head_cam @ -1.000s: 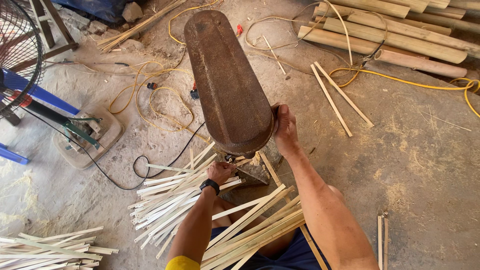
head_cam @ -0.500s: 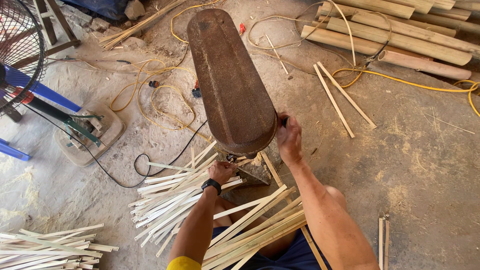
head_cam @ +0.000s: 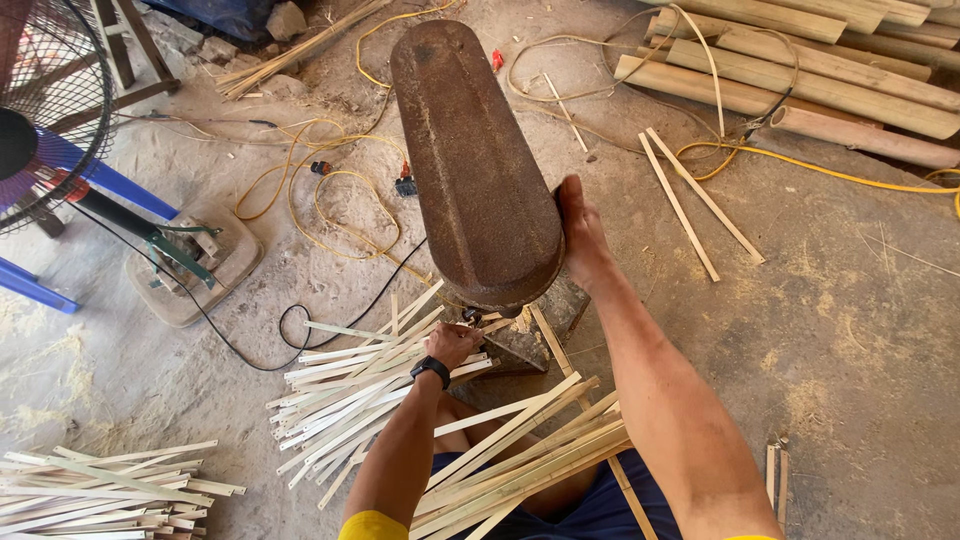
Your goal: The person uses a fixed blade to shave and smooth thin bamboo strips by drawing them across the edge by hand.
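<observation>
A long rusty brown metal machine housing [head_cam: 470,160] stands in front of me. My right hand [head_cam: 580,235] is pressed flat against its right side near the lower end. Below that end, my left hand [head_cam: 452,343], with a black wristband, is closed on something under the housing; what it holds is hidden. Thin pale bamboo strips [head_cam: 350,400] fan out on the ground just left of that hand. More strips [head_cam: 520,450] lie across my lap.
A standing fan [head_cam: 40,130] with its base [head_cam: 195,265] is at the left. Yellow cable [head_cam: 330,200] and a black cord [head_cam: 300,330] loop over the dusty floor. Thick bamboo poles [head_cam: 820,80] lie at the top right, another strip pile [head_cam: 90,490] at the bottom left.
My right hand has stayed on the housing's side, shifting slightly up with the view. My left hand stays under the lower end.
</observation>
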